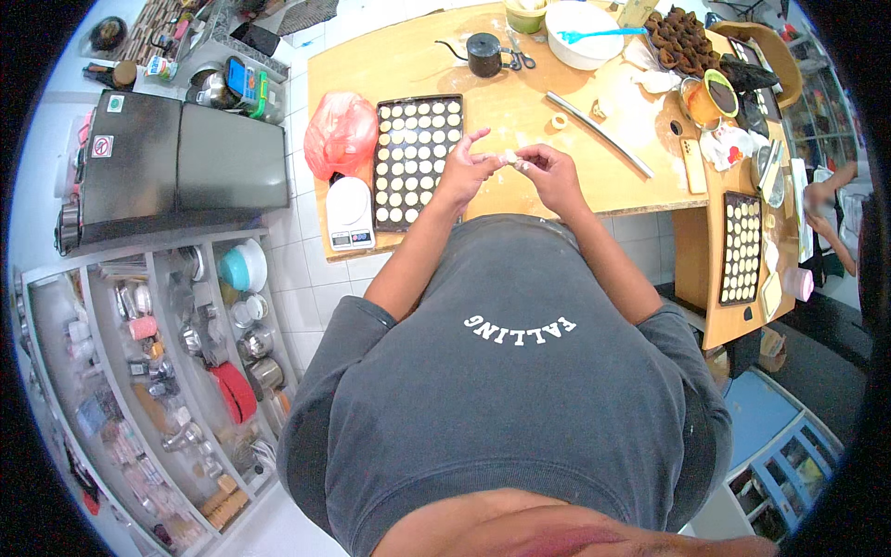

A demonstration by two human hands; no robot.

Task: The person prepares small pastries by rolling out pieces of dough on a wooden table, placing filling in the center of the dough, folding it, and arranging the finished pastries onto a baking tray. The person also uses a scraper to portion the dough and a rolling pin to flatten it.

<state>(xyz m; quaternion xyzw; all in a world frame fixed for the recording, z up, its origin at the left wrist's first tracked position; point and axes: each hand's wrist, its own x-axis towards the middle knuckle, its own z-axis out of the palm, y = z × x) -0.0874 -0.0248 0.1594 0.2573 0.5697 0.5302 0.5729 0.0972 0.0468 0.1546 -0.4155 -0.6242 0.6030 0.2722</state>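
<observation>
My left hand (464, 172) and my right hand (548, 172) meet over the wooden table, closed on a small pale piece of dough (510, 159) between their fingertips; some left fingers are raised. Just left of them lies a dark tray (417, 162) with rows of pale round dough discs. A white digital scale (349, 209) and a pink plastic bag (340, 135) sit beside that tray. A small ring (559, 121) and a long metal rod (600, 135) lie beyond my right hand.
The table's back (390, 46) holds a black kettle (483, 56), scissors, a white bowl (583, 48) and brown cups. A second tray (742, 249) is at right, near another person's arm (831, 232). A dark appliance (172, 162) and shelves (158, 390) line the left.
</observation>
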